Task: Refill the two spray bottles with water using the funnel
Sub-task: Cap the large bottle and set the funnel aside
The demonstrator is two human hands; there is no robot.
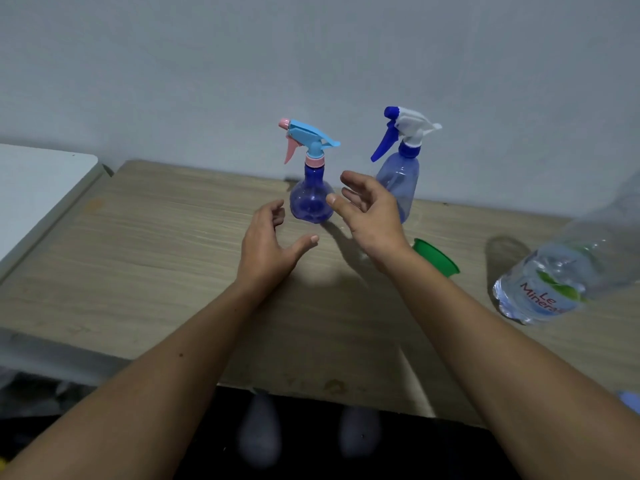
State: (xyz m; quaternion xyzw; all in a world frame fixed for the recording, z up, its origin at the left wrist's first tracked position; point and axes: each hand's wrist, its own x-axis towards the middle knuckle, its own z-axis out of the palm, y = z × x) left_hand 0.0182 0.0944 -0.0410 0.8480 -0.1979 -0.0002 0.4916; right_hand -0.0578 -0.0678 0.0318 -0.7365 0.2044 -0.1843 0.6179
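Two spray bottles stand upright at the back of the wooden table point(156, 244). The round blue one point(310, 199) has a light-blue and pink trigger head. To its right is a taller pale-blue one point(398, 178) with a white and dark-blue head. My left hand point(268, 247) hovers just in front-left of the round bottle, fingers loosely spread, holding nothing. My right hand point(369, 213) is raised between the two bottles, fingers spread and empty, partly covering the taller bottle. A green funnel point(438, 259) lies on its side behind my right wrist. A large clear water bottle point(557, 278) stands at the right.
A white table point(38, 188) adjoins the wooden one on the left. A plain wall rises right behind the bottles. The table's front edge runs across the lower view, with dark floor and my feet below it.
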